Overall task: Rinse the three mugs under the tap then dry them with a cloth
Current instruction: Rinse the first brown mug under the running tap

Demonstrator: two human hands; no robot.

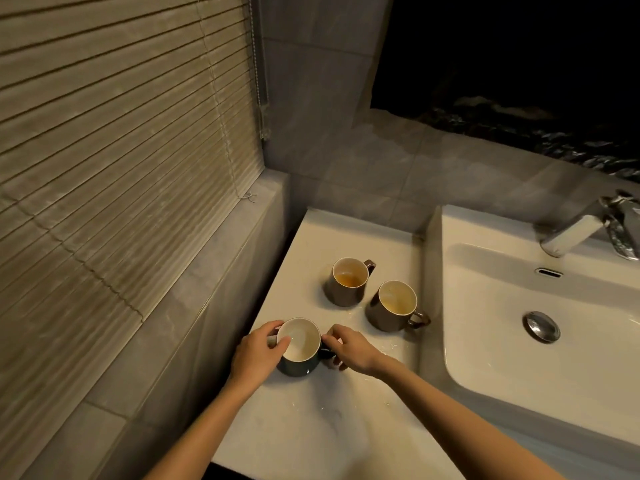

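Note:
Three mugs with white insides stand on the white counter [311, 427] left of the sink. The nearest mug [299, 344] is dark. My left hand [258, 351] grips its left rim, thumb over the edge inside. My right hand [349, 348] holds its handle on the right side. Behind it stand two brown mugs: one [348, 281] at the back with a brownish stain inside and its handle pointing far right, the other [394, 305] to its right with its handle toward the sink. The chrome tap [575, 233] juts over the basin at the far right. No cloth is in view.
The white sink basin [554, 368] with a chrome drain plug [541, 326] fills the right side. A window blind [114, 150] and grey tiled ledge [194, 306] run along the left. Grey wall tiles rise behind the counter.

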